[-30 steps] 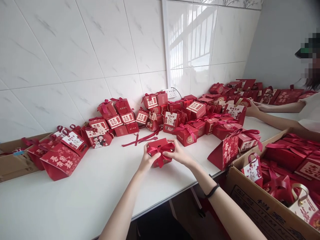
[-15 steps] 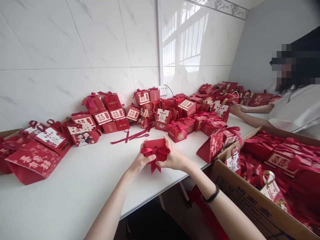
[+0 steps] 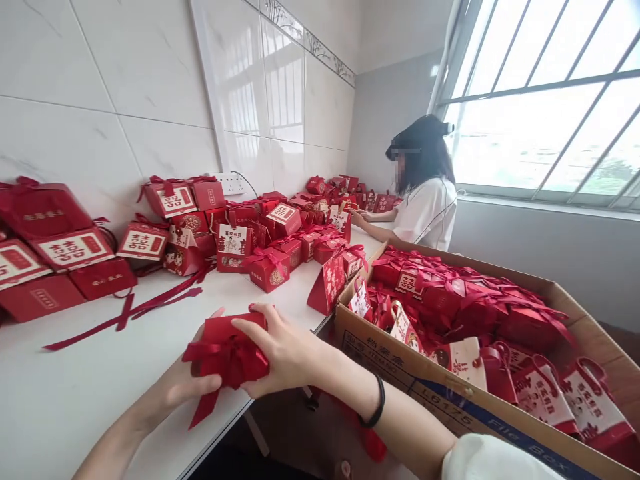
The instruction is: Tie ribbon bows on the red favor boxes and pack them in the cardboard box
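Both my hands hold a small red gift box (image 3: pixel 223 333) with a red ribbon bow (image 3: pixel 227 363) over the front edge of the white table (image 3: pixel 65 393). My left hand (image 3: pixel 187 380) grips its left side, fingers curled under the bow. My right hand (image 3: pixel 280 353) wraps over its right side and top; a black band circles that wrist. A loose red ribbon (image 3: pixel 133 310) lies on the table behind the box.
Many red gift boxes (image 3: pixel 260 247) are piled along the tiled wall. A large cardboard box (image 3: pixel 450 393) full of red boxes stands to my right. Another person (image 3: pixel 425 193) in white works at the table's far end by the window.
I have drawn the gift box toward me to the table's front edge. My view has swung right, bringing in the window and the whole cardboard box.
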`<state>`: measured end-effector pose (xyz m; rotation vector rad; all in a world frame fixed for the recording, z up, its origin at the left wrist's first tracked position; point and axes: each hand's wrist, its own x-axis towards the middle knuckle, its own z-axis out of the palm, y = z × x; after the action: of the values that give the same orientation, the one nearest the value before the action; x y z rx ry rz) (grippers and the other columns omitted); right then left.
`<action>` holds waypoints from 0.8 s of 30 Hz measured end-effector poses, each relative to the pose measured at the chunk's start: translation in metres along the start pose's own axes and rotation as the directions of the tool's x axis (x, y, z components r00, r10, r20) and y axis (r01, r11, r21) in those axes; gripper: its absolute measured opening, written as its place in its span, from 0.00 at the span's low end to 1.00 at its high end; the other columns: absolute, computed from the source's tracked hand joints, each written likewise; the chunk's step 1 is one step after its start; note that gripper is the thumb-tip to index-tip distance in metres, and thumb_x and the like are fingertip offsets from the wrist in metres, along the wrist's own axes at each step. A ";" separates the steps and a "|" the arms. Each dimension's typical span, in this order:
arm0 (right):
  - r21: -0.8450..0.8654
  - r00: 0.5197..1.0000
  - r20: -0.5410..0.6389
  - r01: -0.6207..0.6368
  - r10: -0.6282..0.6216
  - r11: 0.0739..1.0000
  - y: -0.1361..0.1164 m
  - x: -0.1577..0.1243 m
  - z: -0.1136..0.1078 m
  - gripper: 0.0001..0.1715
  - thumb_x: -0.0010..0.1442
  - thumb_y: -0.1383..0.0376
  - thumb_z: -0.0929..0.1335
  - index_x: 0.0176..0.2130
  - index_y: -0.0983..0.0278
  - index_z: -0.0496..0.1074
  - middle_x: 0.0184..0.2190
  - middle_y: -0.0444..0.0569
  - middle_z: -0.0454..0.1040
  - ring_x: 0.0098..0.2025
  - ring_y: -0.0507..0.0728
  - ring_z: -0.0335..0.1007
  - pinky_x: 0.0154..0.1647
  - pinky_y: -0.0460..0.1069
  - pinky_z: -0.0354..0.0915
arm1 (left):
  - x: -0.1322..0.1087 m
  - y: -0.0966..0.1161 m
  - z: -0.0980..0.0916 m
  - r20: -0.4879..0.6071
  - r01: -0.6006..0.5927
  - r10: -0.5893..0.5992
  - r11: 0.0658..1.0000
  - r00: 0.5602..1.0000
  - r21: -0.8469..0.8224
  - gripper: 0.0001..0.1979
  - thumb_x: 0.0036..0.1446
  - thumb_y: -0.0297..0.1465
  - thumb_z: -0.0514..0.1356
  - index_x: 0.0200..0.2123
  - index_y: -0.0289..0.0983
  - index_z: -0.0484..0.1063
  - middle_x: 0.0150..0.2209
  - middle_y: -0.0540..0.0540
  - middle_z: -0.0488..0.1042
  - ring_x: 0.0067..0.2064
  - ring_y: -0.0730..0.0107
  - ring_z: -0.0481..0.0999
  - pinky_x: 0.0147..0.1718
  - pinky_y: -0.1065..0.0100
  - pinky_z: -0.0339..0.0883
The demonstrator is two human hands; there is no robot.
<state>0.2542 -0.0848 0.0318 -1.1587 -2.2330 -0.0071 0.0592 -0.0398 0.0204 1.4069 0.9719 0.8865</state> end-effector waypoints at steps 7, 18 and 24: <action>-0.022 0.966 -0.240 -0.107 0.099 0.994 -0.003 -0.064 -0.081 0.50 0.43 0.62 0.71 0.62 0.60 0.49 0.57 0.58 0.51 0.61 0.64 0.53 0.56 0.56 0.63 | 0.033 -0.019 -0.029 -0.250 -0.002 -0.071 0.960 0.966 -0.281 0.24 0.40 0.48 0.64 0.40 0.43 0.73 0.50 0.48 0.74 0.55 0.52 0.69 0.48 0.58 0.71; -0.389 0.649 -0.425 -0.760 0.630 0.521 0.117 -0.134 -0.213 0.37 0.51 0.59 0.70 0.57 0.67 0.58 0.52 0.62 0.58 0.51 0.64 0.63 0.54 0.57 0.59 | 0.060 -0.052 -0.035 -0.427 0.154 -0.141 0.988 0.893 -0.003 0.11 0.35 0.38 0.61 0.27 0.43 0.74 0.34 0.54 0.78 0.38 0.65 0.75 0.35 0.69 0.72; -0.320 0.590 -0.328 -0.804 0.738 0.500 0.208 -0.134 -0.171 0.32 0.46 0.62 0.73 0.49 0.70 0.64 0.45 0.60 0.62 0.45 0.63 0.66 0.47 0.54 0.62 | 0.052 -0.044 -0.032 -0.433 0.174 -0.152 0.985 0.889 0.011 0.12 0.32 0.37 0.62 0.26 0.43 0.74 0.31 0.55 0.77 0.37 0.67 0.74 0.35 0.72 0.70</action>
<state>0.5538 -0.1028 0.0448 -2.2659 -1.4007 -0.2381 0.0460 0.0202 -0.0226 1.1678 1.4345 1.0760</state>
